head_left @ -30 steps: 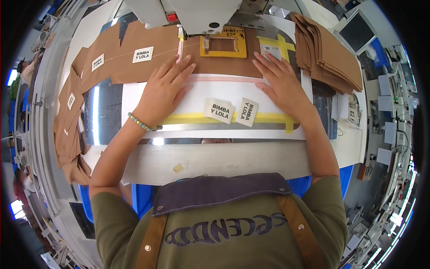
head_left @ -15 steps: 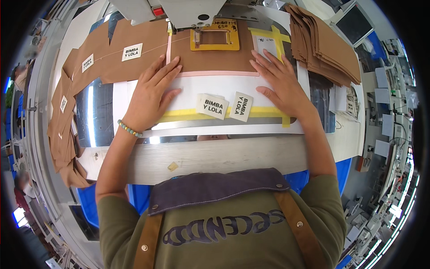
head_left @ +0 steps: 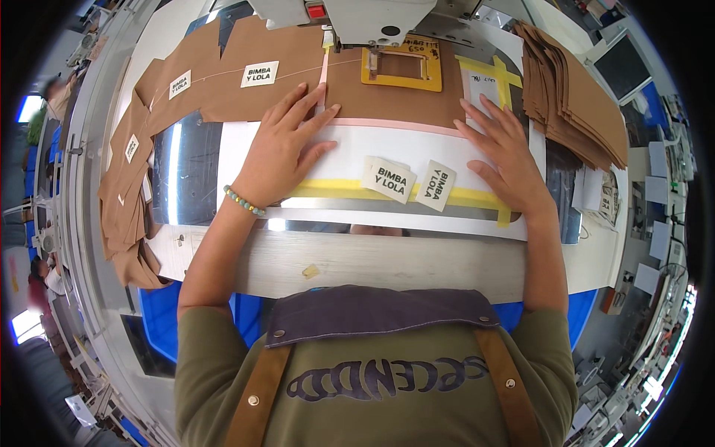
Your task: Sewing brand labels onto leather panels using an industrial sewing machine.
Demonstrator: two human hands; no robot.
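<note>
Both hands lie palm-down with fingers apart. My left hand (head_left: 287, 145) rests across the lower edge of a brown sheet (head_left: 339, 100), its fingertips at a narrow pale strip. My right hand (head_left: 503, 153) rests on that sheet's right end, over white paper (head_left: 477, 82) with yellow tape. Above them the sewing machine head (head_left: 380, 22) hangs over a yellow rectangular frame (head_left: 433, 71) on the sheet. A pink band (head_left: 395, 127) runs along the sheet's edge. Between my hands, pale printed labels (head_left: 389, 179) (head_left: 436, 185) lie on a white board (head_left: 342, 145) crossed by yellow tape.
Brown pieces with labels (head_left: 164, 89) trail down the left side of the table (head_left: 372, 264). A stack of brown pieces (head_left: 570, 104) lies at right, beside more labels (head_left: 596, 197). Blue bins (head_left: 160, 313) sit under the front edge. A dark screen (head_left: 622, 67) stands at far right. Another person (head_left: 46, 279) is at far left.
The whole view has shifted, first left and then back to the right, table and hands together. My hands show no clear movement relative to the brown sheet.
</note>
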